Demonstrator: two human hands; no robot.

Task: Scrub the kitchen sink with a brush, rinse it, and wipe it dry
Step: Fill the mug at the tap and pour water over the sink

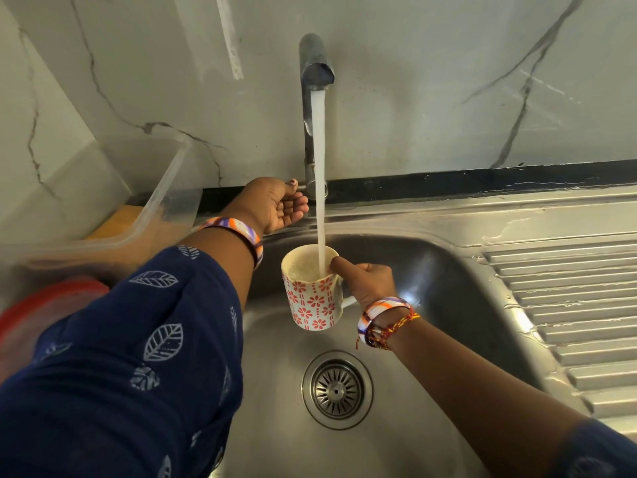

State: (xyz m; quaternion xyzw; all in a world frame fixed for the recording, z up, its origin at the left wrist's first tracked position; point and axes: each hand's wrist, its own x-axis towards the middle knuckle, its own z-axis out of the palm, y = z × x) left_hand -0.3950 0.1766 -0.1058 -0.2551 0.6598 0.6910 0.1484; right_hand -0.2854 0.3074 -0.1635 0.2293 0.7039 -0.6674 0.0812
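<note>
Right hand (370, 282) grips mug (312, 298); left fingers (293, 205) seemingly pinch tap lever.

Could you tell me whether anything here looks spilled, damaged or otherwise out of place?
Nothing looks damaged. Water puddles lie on the draining board, which suits rinsing. The right hand holds a flowered mug under the running tap.
</note>
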